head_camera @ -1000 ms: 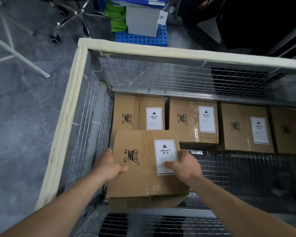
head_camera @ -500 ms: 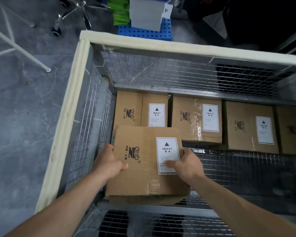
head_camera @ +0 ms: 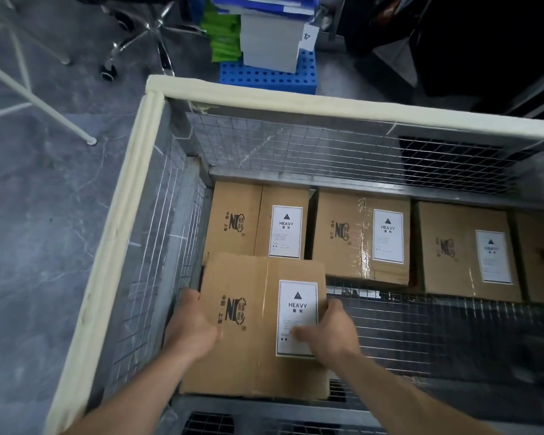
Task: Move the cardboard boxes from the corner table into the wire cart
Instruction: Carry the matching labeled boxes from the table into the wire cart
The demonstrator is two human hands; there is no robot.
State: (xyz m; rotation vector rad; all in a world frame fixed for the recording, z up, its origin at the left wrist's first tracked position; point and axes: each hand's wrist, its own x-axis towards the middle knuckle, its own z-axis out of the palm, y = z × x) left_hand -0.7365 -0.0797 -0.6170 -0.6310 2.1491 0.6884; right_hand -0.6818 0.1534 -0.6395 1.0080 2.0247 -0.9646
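I hold a brown cardboard box (head_camera: 248, 328) with a white "HEAVY" label low inside the wire cart (head_camera: 113, 246), in its near left corner. My left hand (head_camera: 192, 328) grips the box's left edge, thumb on top. On the right edge my right hand (head_camera: 330, 334) grips it, thumb across the label. Whether the box rests on the mesh floor I cannot tell. Along the cart's far wall lies a row of several like boxes: one at the left (head_camera: 258, 224), one in the middle (head_camera: 361, 237), one further right (head_camera: 465, 249).
The cart has a cream padded rim (head_camera: 296, 102) and wire mesh walls; its mesh floor (head_camera: 421, 334) shows to the right of the held box. Beyond the cart stand a blue crate (head_camera: 267, 80) with stacked items, a chair base (head_camera: 139, 36) and white table legs (head_camera: 38, 102).
Both hands have lowered the box deeper into the cart's near left corner. The view has tilted, so the cart sits lower in the frame.
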